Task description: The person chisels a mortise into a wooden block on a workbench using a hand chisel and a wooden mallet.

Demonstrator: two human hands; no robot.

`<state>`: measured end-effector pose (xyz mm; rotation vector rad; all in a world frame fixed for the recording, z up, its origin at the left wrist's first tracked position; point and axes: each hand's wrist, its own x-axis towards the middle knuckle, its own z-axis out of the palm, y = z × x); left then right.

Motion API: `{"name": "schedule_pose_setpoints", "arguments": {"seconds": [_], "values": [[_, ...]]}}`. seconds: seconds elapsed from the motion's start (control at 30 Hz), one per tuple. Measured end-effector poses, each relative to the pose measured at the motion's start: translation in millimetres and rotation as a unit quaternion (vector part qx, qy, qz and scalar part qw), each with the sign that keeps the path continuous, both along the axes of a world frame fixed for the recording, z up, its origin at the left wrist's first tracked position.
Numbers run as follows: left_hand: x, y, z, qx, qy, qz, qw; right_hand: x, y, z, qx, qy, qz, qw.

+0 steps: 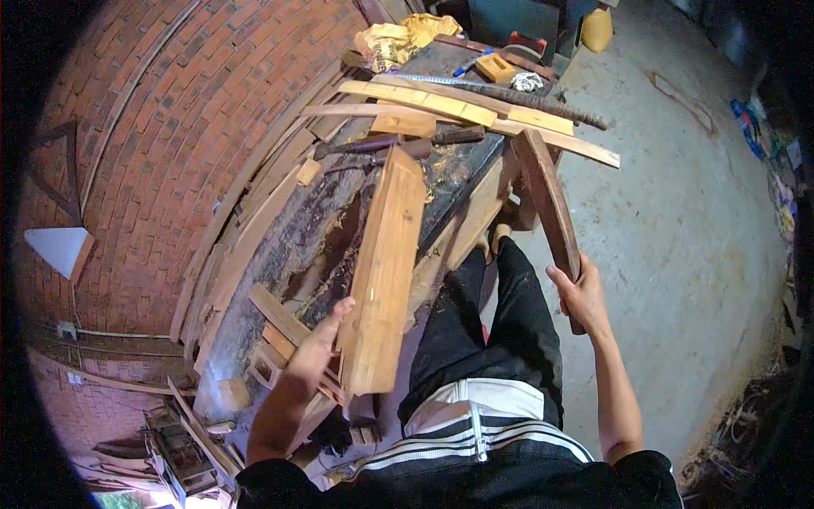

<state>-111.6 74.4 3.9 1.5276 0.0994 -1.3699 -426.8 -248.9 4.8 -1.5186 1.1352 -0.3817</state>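
A thick, pale wooden beam [386,263] slants lengthwise over the workbench, its near end close to my body. My left hand [322,335] grips its left edge near that end; the thumb shows, while the other fingers are mostly hidden by the wood. My right hand [585,297] is wrapped round the lower part of a long dark wooden bar [547,191]. The bar is raised to the right of the bench, tilted with its top toward the far left. Beyond the beam's far end lie dark-handled tools [386,144], which look like chisels.
Long, thin planks [424,103] lie across the bench's far part, near a yellow wooden block [494,68] and a yellow sack [398,42]. Wood strips [246,220] line the brick wall [186,110]. Grey concrete floor [670,229] extends on the right.
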Motion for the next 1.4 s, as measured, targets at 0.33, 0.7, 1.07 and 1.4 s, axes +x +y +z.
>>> {"name": "schedule_pose_setpoints", "arguments": {"seconds": [0.33, 0.7, 1.07, 1.4], "values": [[31, -30, 50, 0.259, -0.661, -0.343, 0.615, 15, 19, -11, -0.001, 0.007, 0.014, 1.0], [41, -19, 19, 0.184, -0.707, -0.233, 0.642, 13, 25, -16, -0.014, 0.027, 0.034, 0.999], [49, -68, 127, -0.391, -0.444, 0.365, 0.719, 84, -15, -2, -0.305, 0.094, 0.216, 0.923], [15, -78, 51, -0.336, -0.48, 0.35, 0.73, 232, -72, 38, -0.591, 0.164, 0.385, 0.69]]}}
